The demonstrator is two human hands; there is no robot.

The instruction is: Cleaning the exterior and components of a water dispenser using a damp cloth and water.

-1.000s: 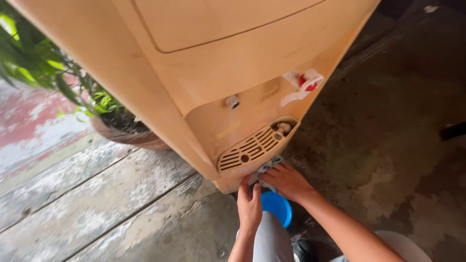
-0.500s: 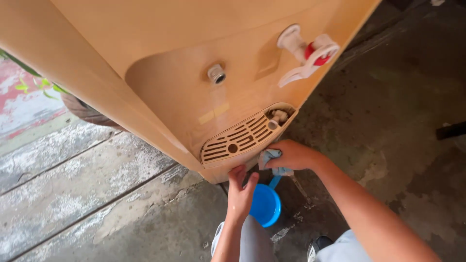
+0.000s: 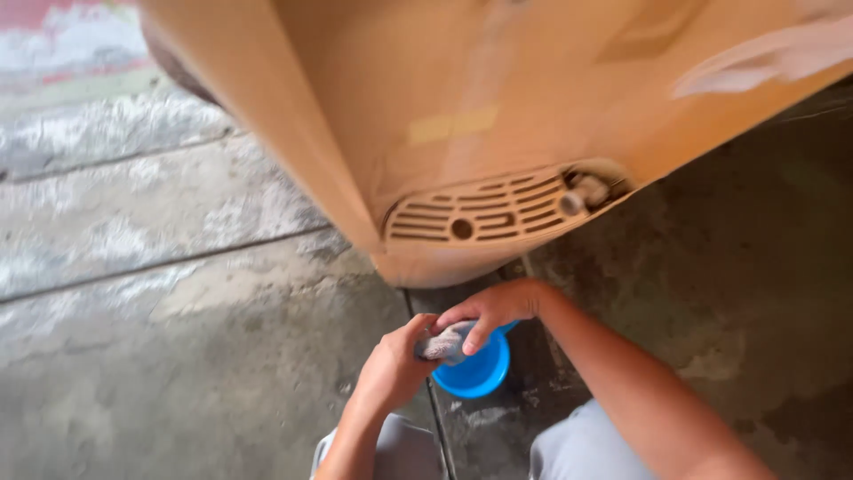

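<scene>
A tan water dispenser towers over me, its slotted drip tray near the bottom front. Below it, both my hands meet on a grey, wet-looking cloth. My left hand grips the cloth from the left. From the right, my right hand pinches it with fingers curled over the top. The cloth is held just above a small blue bowl on the floor, partly hidden by my hands.
Rough grey concrete floor spreads to the left, with grooves and pale patches. A darker stained slab lies to the right. My knees in grey trousers sit at the bottom edge.
Both hands dropped from the dispenser's lower front edge to above the blue bowl and closed together on the cloth. The camera moved closer and lower; the taps have blurred toward the top edge.
</scene>
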